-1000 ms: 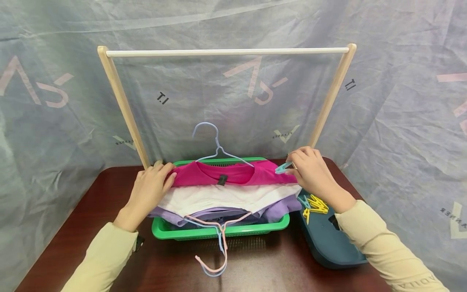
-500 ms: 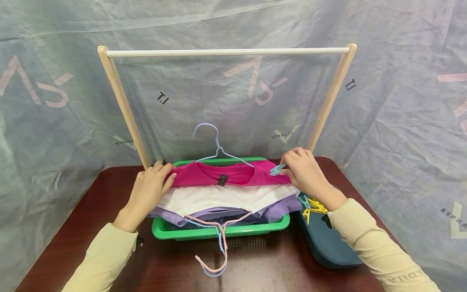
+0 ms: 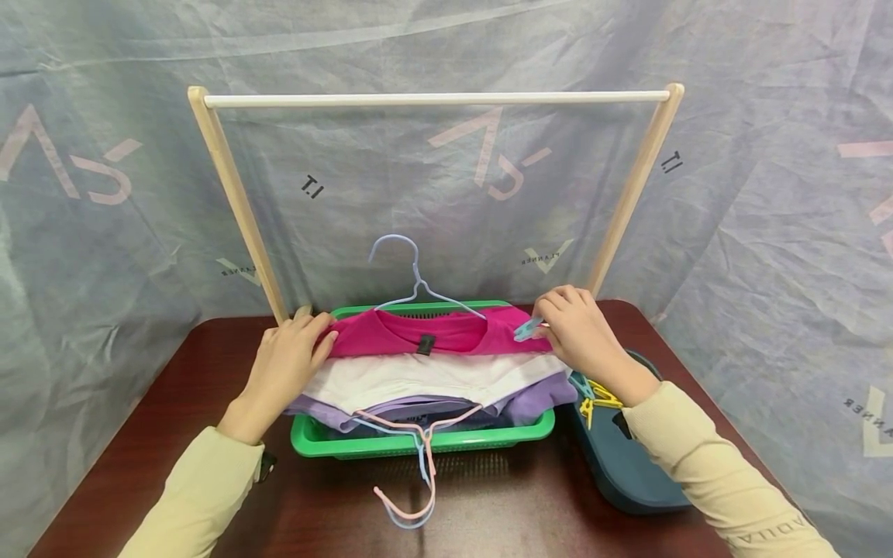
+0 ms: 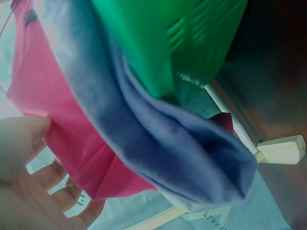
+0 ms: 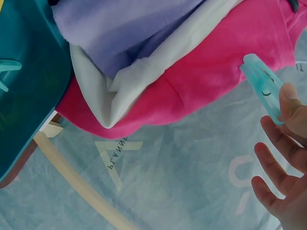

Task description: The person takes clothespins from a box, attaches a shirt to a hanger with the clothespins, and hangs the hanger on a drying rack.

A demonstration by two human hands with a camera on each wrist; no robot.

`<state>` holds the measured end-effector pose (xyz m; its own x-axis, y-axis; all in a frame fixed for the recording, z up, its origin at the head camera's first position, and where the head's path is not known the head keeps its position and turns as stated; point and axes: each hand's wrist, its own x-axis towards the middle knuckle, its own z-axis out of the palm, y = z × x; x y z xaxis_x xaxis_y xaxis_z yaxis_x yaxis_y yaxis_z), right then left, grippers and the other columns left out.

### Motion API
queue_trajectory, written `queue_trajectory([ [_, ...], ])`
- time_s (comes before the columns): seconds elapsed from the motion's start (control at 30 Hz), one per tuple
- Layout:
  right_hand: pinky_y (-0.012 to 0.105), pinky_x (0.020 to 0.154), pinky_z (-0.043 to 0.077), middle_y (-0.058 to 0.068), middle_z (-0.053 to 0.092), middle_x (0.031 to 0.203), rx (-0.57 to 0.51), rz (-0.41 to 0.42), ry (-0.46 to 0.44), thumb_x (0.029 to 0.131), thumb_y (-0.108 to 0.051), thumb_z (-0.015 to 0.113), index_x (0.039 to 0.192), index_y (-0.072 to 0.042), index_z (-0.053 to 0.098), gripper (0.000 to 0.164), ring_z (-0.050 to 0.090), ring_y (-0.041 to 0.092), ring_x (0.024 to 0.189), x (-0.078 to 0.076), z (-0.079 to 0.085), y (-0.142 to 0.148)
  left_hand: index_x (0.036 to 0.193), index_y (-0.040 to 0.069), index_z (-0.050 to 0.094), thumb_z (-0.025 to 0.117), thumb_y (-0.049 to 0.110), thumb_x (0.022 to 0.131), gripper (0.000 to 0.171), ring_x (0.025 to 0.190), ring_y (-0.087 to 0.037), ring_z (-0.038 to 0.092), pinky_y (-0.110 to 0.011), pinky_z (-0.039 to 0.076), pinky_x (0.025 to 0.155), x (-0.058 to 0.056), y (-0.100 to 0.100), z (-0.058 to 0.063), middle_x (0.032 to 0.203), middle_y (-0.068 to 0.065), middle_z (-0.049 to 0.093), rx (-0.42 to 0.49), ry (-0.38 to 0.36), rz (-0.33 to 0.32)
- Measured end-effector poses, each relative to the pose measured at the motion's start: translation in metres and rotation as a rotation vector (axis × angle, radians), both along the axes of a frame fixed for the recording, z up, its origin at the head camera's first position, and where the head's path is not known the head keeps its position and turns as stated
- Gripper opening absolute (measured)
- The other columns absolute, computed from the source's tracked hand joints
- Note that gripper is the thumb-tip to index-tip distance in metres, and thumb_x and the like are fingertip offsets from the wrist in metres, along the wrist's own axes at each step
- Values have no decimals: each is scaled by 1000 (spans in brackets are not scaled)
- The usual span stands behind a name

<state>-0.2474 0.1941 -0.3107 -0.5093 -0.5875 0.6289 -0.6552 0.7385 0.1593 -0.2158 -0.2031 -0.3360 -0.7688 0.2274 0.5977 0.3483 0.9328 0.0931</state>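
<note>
A pink shirt (image 3: 356, 333) lies uppermost on the clothes, with a blue hanger (image 3: 417, 273) in its neckline. My left hand (image 3: 282, 360) pinches its left shoulder; in the left wrist view the thumb presses the pink cloth from the front. My right hand (image 3: 586, 333) holds a light blue clothespin (image 5: 261, 86) between thumb and forefinger. The clothespin's tip overlaps the shirt's upper edge at the right shoulder. Below the pink shirt are a white shirt (image 3: 418, 376) and a purple one (image 3: 537, 397), over a green basket (image 3: 418, 445).
A wooden rack with a white rail (image 3: 432, 100) stands behind the basket. Pink and blue hangers lie over the basket's front, the pink hanger (image 3: 430, 457) on top. On the right, a dark blue container (image 3: 628, 473) bears yellow clothespins (image 3: 601, 397) and a blue one.
My right hand has moved left and slightly down with the clothespin, along the shirt's right shoulder toward the neckline. The left hand has stayed in place.
</note>
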Motion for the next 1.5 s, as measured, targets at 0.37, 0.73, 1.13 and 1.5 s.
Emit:
queue_trajectory([
  [0.37, 46, 81, 41, 10, 63, 87, -10, -9, 25, 71, -9, 75, 82, -5, 58, 21, 53, 28, 90, 0, 1, 0, 102, 16, 60, 59, 24, 87, 17, 73, -30, 57, -46, 41, 66, 0, -1, -1, 82, -6, 56, 2, -3, 1],
  [0.73, 45, 81, 40, 10, 61, 86, 27, -11, 74, 70, -9, 76, 79, -5, 57, 21, 52, 29, 90, -6, 2, -1, 103, 17, 61, 60, 23, 86, 17, 77, -30, 58, -47, 41, 67, 0, -3, -2, 87, -6, 59, 7, -9, -8],
  [1.13, 45, 84, 40, 7, 60, 88, 68, -5, 34, 72, -5, 73, 82, -7, 61, 16, 52, 28, 95, -9, 5, -3, 103, 16, 61, 61, 22, 85, 18, 77, -31, 58, -47, 42, 66, 0, -2, -3, 87, -6, 60, 6, -4, -15],
  [1.5, 45, 85, 41, 7, 59, 92, 137, -17, 9, 75, 3, 66, 85, -7, 61, 16, 52, 28, 96, -13, 3, -4, 104, 16, 61, 62, 23, 85, 20, 77, -30, 58, -44, 43, 63, 0, -3, -4, 87, -7, 59, 4, -3, -11],
])
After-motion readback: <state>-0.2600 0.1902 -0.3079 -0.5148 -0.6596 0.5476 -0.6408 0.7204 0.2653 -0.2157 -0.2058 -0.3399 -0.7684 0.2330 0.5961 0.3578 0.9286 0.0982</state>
